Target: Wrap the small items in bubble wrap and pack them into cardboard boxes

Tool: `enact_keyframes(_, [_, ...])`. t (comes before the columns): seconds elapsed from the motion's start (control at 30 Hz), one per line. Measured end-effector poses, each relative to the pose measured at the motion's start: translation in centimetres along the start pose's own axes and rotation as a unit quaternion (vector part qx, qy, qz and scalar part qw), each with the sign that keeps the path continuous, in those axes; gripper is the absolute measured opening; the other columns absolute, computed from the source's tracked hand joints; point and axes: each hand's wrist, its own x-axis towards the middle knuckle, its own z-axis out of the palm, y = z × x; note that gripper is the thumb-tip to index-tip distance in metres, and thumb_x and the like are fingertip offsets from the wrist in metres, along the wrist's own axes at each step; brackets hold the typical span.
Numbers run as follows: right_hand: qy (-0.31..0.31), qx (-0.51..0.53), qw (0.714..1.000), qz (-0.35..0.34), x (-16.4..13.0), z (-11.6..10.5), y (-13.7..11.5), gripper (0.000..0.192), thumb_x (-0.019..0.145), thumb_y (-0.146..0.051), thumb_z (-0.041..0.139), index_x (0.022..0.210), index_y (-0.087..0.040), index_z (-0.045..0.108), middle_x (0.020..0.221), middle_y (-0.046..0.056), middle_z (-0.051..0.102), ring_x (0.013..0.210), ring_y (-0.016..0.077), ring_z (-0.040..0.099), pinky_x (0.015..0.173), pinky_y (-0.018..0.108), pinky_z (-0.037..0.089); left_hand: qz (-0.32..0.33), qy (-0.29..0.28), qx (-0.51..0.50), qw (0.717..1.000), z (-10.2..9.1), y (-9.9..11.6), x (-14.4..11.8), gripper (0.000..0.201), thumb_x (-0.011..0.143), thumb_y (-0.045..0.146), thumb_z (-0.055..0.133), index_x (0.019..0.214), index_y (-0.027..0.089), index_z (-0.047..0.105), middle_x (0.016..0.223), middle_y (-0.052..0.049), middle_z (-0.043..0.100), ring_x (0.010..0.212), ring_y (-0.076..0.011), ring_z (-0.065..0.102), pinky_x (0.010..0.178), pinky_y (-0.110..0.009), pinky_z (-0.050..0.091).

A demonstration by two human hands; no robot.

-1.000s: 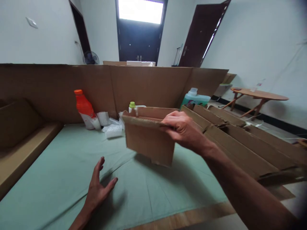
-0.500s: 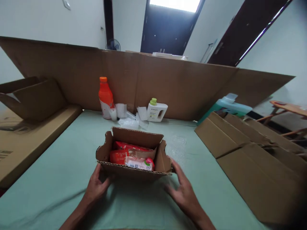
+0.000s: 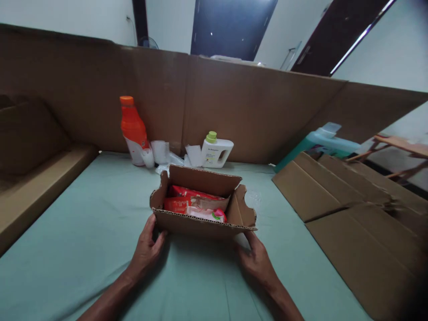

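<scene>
Since half a second ago, shifted a little right and away on the green cloth (image 3: 83, 232): the box (image 3: 200, 209), both hands closer against its near corners. Left hand (image 3: 147, 249) pressed to the left corner, fingertips hidden behind the wall; right hand (image 3: 256, 261) gripping the right corner, thumb up. Inside, red packets (image 3: 187, 198) and a pink one (image 3: 209, 215), half hidden. Behind: orange bottle (image 3: 133, 129), white bottle (image 3: 216, 151), cardboard wall (image 3: 234, 107). Right: flat cardboard (image 3: 347, 209), cut off.
</scene>
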Motion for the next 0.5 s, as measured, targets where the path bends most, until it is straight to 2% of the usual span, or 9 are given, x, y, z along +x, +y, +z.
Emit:
enact_keyframes(0.07, [-0.006, -0.062, 0.998, -0.014, -0.3, -1.1, 1.4, 0.042, 0.090, -0.043, 0.056, 0.124, -0.020, 0.064, 0.132, 0.014, 0.066, 0.122, 0.0294, 0.062, 0.100, 0.046, 0.052, 0.000, -0.014, 0.022, 1.000, -0.4, -0.3, -0.2, 0.037, 0.086, 0.038, 0.060, 0.116, 0.016, 0.061, 0.107, -0.010, 0.070, 0.097, -0.0227, 0.066, 0.087, -0.033, 0.053])
enact_keyframes(0.13, [-0.021, -0.133, 0.991, -0.015, -0.4, -1.8, 2.4, 0.042, 0.090, -0.046, 0.058, 0.123, -0.020, 0.066, 0.133, 0.014, 0.065, 0.122, 0.0310, 0.061, 0.097, 0.048, 0.052, 0.005, -0.022, 0.044, 0.999, -0.8, -0.6, -0.4, 0.034, 0.085, 0.039, 0.060, 0.111, 0.016, 0.061, 0.102, -0.009, 0.071, 0.091, -0.0216, 0.066, 0.081, -0.031, 0.053])
enact_keyframes(0.27, [-0.032, -0.258, 0.965, -0.041, -1.1, -2.6, 2.9, 0.027, 0.096, -0.034, 0.049, 0.104, -0.021, 0.072, 0.109, 0.011, 0.075, 0.102, 0.0284, 0.068, 0.083, 0.043, 0.053, 0.020, -0.016, 0.069, 0.997, -1.0, -0.5, -0.5, 0.026, 0.086, 0.037, 0.058, 0.103, 0.017, 0.061, 0.090, -0.006, 0.069, 0.080, -0.0194, 0.064, 0.073, -0.029, 0.052])
enact_keyframes(0.4, [-0.043, -0.290, 0.954, -0.056, -3.0, -3.0, 0.6, 0.025, 0.094, -0.019, 0.045, 0.086, -0.020, 0.069, 0.082, 0.008, 0.075, 0.075, 0.0246, 0.070, 0.068, 0.037, 0.049, 0.029, -0.006, 0.073, 0.997, -0.7, 0.1, -0.3, 0.026, 0.086, 0.035, 0.057, 0.104, 0.016, 0.062, 0.093, -0.008, 0.069, 0.084, -0.0207, 0.064, 0.075, -0.030, 0.053])
enact_keyframes(0.5, [-0.119, -0.188, 0.973, -0.065, -4.6, -2.1, -2.7, 0.021, 0.092, -0.020, 0.049, 0.083, -0.023, 0.068, 0.074, 0.005, 0.074, 0.064, 0.0218, 0.069, 0.061, 0.034, 0.051, 0.025, -0.002, 0.062, 0.998, -0.5, 0.4, -0.1, 0.028, 0.085, 0.035, 0.057, 0.106, 0.016, 0.063, 0.094, -0.008, 0.069, 0.085, -0.0219, 0.065, 0.078, -0.033, 0.054])
